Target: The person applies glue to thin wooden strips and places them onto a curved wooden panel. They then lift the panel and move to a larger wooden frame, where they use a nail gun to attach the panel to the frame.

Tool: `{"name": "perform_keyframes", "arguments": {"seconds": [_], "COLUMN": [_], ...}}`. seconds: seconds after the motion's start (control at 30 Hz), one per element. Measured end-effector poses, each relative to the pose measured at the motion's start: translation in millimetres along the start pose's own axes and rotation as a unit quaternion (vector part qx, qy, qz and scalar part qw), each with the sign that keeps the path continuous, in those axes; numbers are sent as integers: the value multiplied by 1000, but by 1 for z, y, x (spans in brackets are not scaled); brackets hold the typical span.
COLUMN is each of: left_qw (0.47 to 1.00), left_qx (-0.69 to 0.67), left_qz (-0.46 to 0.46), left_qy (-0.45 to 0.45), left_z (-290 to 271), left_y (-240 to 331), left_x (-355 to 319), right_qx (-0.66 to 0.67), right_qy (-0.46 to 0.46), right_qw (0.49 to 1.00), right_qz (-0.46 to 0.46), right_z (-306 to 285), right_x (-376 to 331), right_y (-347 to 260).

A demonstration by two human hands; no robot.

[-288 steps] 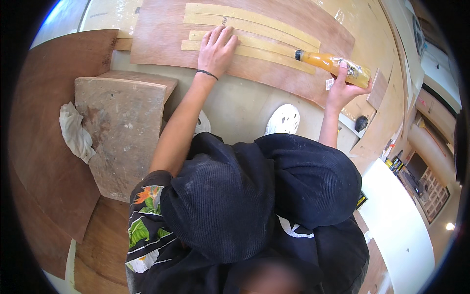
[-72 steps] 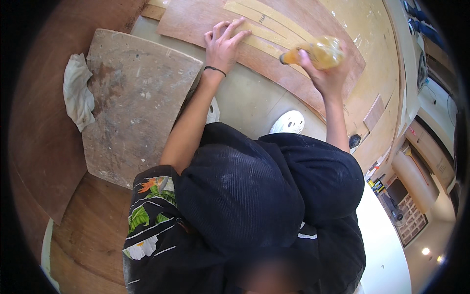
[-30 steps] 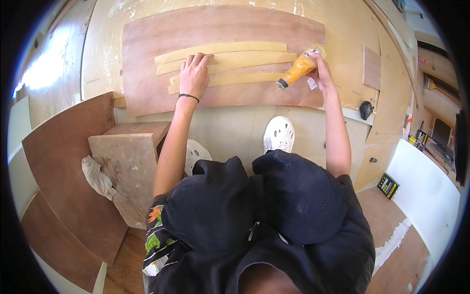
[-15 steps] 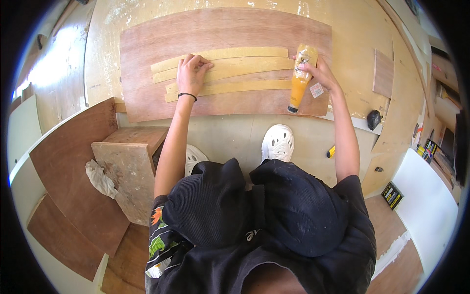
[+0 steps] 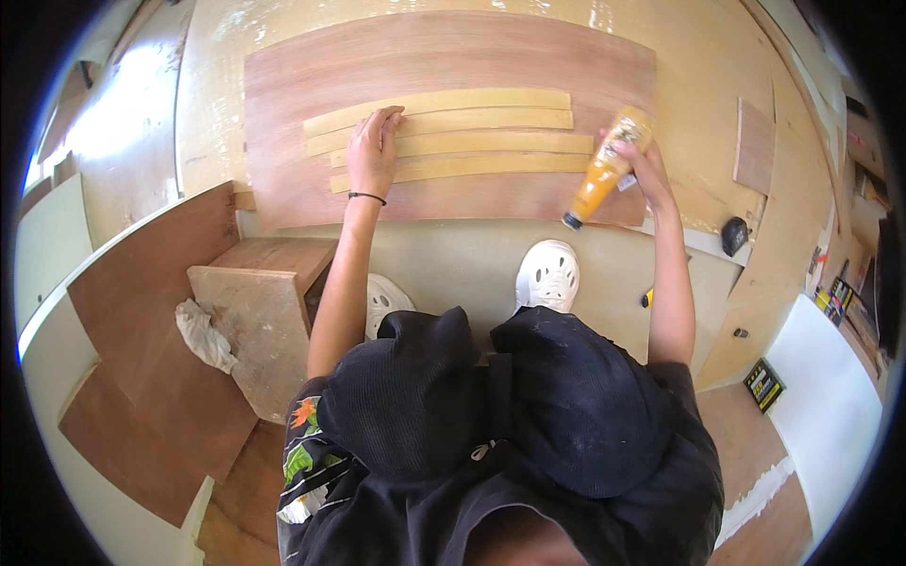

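Several thin yellowish wood strips (image 5: 491, 143) lie in near-parallel rows, left to right, on a reddish plywood board (image 5: 293, 75). My left hand (image 5: 374, 156) is over their left part, its fingers bent and pressed together at the upper strips; the fingertips meet the wood near the seam between the top two. In my right hand (image 5: 644, 170) is a plastic squeeze bottle (image 5: 600, 181) with yellow-orange contents. It is tilted, its dark cap pointing down and left, above the board's right end and apart from the strips.
The plywood lies on a larger pale worktop (image 5: 698, 66). A black tape measure (image 5: 734, 236) and a small wood panel (image 5: 754, 146) are at the right. Left of my legs stands a wooden box (image 5: 255, 321) with a crumpled white cloth (image 5: 204, 337). My white clogs (image 5: 548, 274) are below the board.
The lower strips now lie more evenly, with a middle strip separated from the one above. My left hand has shifted slightly; my right hand moved right and lower, tilting the bottle further.
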State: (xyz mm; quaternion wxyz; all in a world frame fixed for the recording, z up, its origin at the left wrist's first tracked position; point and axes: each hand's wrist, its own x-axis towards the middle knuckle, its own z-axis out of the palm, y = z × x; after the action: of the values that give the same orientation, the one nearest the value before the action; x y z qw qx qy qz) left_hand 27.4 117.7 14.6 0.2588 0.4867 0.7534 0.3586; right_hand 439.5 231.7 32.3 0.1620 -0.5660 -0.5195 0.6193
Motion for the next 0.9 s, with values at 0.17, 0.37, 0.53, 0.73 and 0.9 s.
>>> {"name": "perform_keyframes", "arguments": {"seconds": [0.17,0.37,0.53,0.73,0.9], "left_qw": [974,946,957,961,969], "left_qx": [-64,190,132,74,73], "left_qz": [-114,-141,-124,-120,-48], "left_qy": [186,221,225,238,231], "left_z": [-32,-47,-43,-57,-58], "left_y": [-23,-69,-81,-84,-44], "left_x": [-22,-34,-38,-49,-77], "right_qx": [94,108,101,219,527], "right_qy": [25,25,27,80,148], "right_qw": [995,992,993,972,837], "right_qz": [32,54,48,11,-26], "right_z": [10,26,39,40,18], "right_x": [-17,-12,-9,-16,-47], "right_y": [6,1,2,11,29]}}
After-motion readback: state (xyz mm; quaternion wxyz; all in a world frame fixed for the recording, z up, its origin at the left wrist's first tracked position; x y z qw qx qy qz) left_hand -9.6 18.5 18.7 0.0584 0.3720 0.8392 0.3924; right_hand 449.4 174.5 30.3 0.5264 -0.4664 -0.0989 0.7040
